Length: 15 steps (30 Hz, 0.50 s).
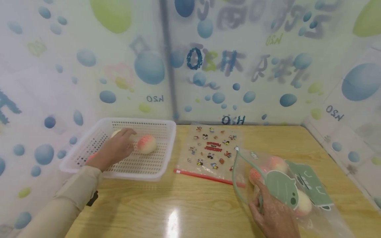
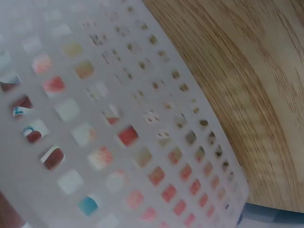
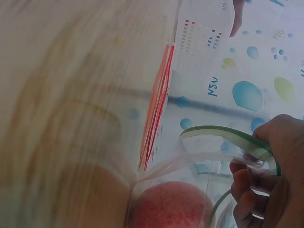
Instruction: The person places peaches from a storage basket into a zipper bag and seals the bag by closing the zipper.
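Observation:
My left hand point(image 1: 120, 145) reaches over the white plastic basket point(image 1: 168, 152), fingers spread beside a pink-and-cream peach point(image 1: 147, 144). A pale peach point(image 1: 115, 133) shows partly behind the hand, and a reddish one point(image 1: 90, 157) is mostly covered by the wrist. In the left wrist view the basket's perforated wall point(image 2: 156, 142) hides the fingers. My right hand point(image 1: 275, 211) pinches the green-edged mouth point(image 3: 223, 130) of a clear zip bag point(image 1: 253, 157) with a green cartoon animal print. Peaches lie inside it, among them a pink one point(image 3: 171, 206) and a pale one point(image 1: 304, 203).
A second clear zip bag point(image 1: 205, 158) with small cartoon figures and a red slider strip lies flat between basket and green-edged bag. The wooden table point(image 1: 143, 208) meets bubble-patterned walls point(image 1: 196, 109) at the back and right.

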{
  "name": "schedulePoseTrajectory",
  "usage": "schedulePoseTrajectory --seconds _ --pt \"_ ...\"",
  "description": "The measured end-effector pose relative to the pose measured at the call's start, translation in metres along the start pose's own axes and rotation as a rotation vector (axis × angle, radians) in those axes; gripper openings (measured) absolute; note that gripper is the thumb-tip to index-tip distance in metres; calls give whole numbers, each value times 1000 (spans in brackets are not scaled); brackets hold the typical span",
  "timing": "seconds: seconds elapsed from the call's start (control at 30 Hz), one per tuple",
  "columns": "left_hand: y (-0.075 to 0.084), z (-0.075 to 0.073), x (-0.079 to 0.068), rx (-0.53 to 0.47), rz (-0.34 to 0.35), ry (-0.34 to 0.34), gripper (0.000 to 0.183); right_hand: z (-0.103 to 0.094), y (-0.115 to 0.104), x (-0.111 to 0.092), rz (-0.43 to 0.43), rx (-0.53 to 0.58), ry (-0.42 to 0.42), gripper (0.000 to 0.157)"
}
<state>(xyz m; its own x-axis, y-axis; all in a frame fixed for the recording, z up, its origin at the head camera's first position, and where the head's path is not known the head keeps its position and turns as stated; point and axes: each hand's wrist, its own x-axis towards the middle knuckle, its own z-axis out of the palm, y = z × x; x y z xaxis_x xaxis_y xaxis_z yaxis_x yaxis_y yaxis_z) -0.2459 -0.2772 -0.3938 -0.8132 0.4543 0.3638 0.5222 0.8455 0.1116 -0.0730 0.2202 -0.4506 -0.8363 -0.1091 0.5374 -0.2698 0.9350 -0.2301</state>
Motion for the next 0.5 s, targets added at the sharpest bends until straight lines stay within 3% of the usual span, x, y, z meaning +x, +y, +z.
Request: schedulePoseTrajectory --seconds 0.17,0.23,0.37,0.5 --pt "-18 2 0 -76 -235 -177 51 0 -4 1 47 -14 -60 63" --pt "-24 4 1 -79 -296 -227 56 -1 -5 1 54 -16 -70 64" --pt "-33 8 -3 -67 -364 -277 70 -1 -6 2 67 -18 -96 64" --pt "-38 13 -7 -50 -371 -294 73 -1 -6 3 62 -20 -95 63"
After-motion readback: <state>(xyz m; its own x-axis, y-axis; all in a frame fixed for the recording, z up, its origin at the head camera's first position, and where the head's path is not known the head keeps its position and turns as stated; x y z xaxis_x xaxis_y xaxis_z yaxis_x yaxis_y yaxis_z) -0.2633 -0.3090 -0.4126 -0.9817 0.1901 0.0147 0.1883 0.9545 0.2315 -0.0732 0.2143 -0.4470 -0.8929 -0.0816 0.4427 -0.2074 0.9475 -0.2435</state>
